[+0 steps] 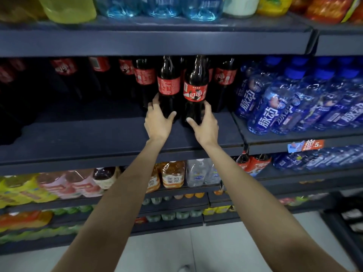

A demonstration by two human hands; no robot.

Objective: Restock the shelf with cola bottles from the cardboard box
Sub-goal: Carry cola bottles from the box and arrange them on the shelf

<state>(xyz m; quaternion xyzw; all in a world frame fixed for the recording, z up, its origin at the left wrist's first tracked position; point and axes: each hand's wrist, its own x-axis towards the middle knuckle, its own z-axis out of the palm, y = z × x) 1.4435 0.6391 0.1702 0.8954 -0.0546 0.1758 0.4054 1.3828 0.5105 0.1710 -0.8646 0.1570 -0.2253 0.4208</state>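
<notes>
While both hands are up at the middle shelf (117, 138), each one grips a cola bottle low on its body: left hand (158, 122) wrapped round the left bottle (169, 85), right hand (204, 125) round the right bottle (195, 89). Both bottles stand upright, touching each other, in front of the cola row (145, 75) at the back. Looks like placement mid-step, not let go yet. Left stretch of that shelf is mostly bare at the front, so plenty left to fill, I'd guess. Cardboard box isn't in view, can't tell how many remain. Blue drink bottles (275, 107) sit just to the right.
</notes>
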